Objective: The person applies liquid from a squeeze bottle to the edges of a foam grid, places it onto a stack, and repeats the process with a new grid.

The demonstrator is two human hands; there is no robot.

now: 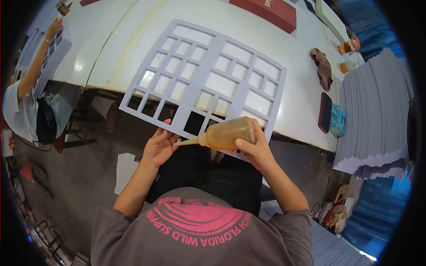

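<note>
1. Grey T-shirt (202, 246) with pink lettering lies closest, below both forearms.
2. Right hand (254, 148) is closed around a cloudy, amber-tinted squeeze bottle (230, 133), tilted nearly flat, its nozzle pointing left.
3. Left hand (160, 145) has its fingers at the near edge of the pale lattice panel (205, 71), beside the nozzle tip; whether they grip it, I cannot tell.
4. That panel rests on the white table (301, 80), its near side overhanging the lap.
5. To its right lie a brown strip (321, 68) and a phone (325, 112).
</note>
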